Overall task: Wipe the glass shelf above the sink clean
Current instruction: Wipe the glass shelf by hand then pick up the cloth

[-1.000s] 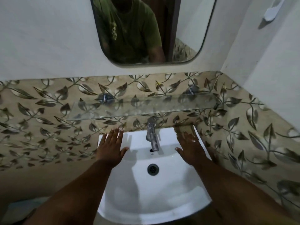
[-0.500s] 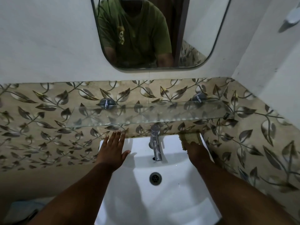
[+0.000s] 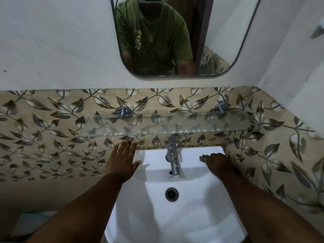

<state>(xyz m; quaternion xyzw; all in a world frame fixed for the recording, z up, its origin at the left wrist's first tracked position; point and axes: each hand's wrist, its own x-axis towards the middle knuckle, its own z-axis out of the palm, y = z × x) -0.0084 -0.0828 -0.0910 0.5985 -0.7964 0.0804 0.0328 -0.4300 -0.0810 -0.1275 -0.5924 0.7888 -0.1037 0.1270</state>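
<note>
Glass shelf [image 3: 168, 124] hangs on the far wall above the sink [image 3: 175, 204], untouched: your wiping hasn't begun. Your right hand [image 3: 219, 163] closes around one cloth [image 3: 204, 157] on the sink's right rim; your left hand [image 3: 122, 162] lies flat, fingers spread. One tap [image 3: 172, 155], two shelf brackets.

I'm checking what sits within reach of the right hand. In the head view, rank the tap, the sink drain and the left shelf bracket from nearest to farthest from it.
From the right hand, which grips a cloth:
1. Tap, just to its left.
2. Sink drain, lower left, in the basin.
3. Left shelf bracket, far upper left, on the wall.
</note>
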